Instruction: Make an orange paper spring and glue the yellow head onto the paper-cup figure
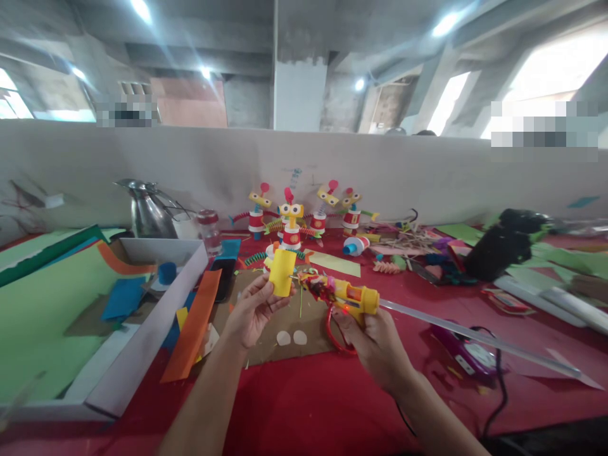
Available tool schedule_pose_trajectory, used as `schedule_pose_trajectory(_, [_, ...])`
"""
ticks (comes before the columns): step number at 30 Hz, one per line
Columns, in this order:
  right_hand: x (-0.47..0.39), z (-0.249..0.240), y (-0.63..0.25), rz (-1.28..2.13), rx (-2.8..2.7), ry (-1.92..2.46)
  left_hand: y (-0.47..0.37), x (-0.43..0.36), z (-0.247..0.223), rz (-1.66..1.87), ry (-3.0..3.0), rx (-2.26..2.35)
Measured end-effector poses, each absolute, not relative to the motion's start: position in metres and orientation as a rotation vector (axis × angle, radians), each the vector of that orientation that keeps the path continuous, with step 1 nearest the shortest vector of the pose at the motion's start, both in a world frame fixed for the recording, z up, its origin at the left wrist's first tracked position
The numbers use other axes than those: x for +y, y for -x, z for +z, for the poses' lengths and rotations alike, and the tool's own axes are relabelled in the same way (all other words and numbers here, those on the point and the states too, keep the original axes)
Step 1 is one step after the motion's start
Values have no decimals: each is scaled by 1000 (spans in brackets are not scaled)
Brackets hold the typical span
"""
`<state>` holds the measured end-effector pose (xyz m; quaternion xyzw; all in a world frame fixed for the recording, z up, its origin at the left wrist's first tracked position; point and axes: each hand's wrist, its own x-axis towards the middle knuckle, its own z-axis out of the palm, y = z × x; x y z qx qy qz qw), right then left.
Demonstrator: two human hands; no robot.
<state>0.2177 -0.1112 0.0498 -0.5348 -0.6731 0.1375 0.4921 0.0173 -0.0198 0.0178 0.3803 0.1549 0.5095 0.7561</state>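
My left hand [254, 310] pinches a yellow paper piece [282, 272], curved like a short tube, and holds it upright above a cardboard sheet [266, 351]. In my right hand [375, 342] is a yellow hot glue gun [354, 296] with a long clear glue stick [479, 339] sticking out behind. The gun's nozzle is at the right edge of the yellow piece; whether it touches cannot be made out. Two white paper discs [291, 338] lie on the cardboard below. Red scissors handles [332, 332] show beside my right hand, partly hidden.
Several paper-cup figures [291, 233] stand along the back wall. A white box [142, 354] with coloured paper is at the left, with a metal jug [147, 212] behind it. A purple power strip [468, 354] and cable lie right; a black object [506, 244] stands among scraps.
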Motion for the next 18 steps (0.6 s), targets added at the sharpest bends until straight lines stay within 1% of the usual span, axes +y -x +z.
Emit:
schedule_pose_trajectory(6, [-114,46,-218,494,-1593,1301,-17,-21,18,1116,-827,343])
schedule_pose_trajectory(10, [-111,48,-224,737,-1437,1222,-19,-20,18,1124,-833,351])
schedule_pose_trajectory(13, [-92,49,-249,825,-1249,1201,-17,-16,19,1254,-792,351])
schedule_pose_trajectory(15, [-71,44,-277,780,-1093,1303,-12,-12,20,1412,-739,351])
schedule_pose_trajectory(18, [-38,28,-323,699,-1027,1671,-3,-4,21,1605,-661,362])
